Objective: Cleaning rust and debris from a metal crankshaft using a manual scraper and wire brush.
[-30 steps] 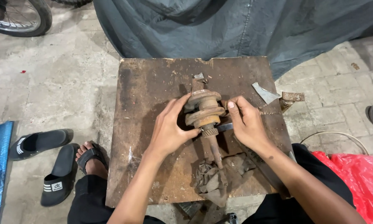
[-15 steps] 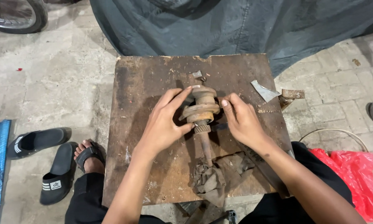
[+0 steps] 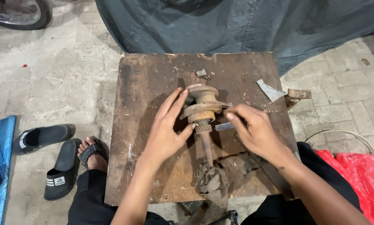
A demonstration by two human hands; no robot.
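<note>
A rusty metal shaft part (image 3: pixel 202 109) with two round flanges and a splined end stands on a worn wooden board (image 3: pixel 149 83). Its thin stem runs down into a wad of dirty cloth (image 3: pixel 212 180). My left hand (image 3: pixel 166 129) rests against the left side of the flanges, fingers spread, thumb near the splines. My right hand (image 3: pixel 253 127) pinches a thin metal blade (image 3: pixel 222 126) whose tip points at the part below the lower flange.
A small metal scrap (image 3: pixel 201 73) and a grey sheet piece (image 3: pixel 270 90) lie on the board. A dark tarp (image 3: pixel 245 25) hangs behind. Black sandals (image 3: pixel 43 137) and my sandalled foot (image 3: pixel 91 152) are at left, a red plastic bag (image 3: pixel 357 177) at right, a wheel (image 3: pixel 18 14) top left.
The view has shifted slightly. My left hand has opened its fingers along the flanges and my right hand has moved a little away, now holding the blade at the part's neck.
</note>
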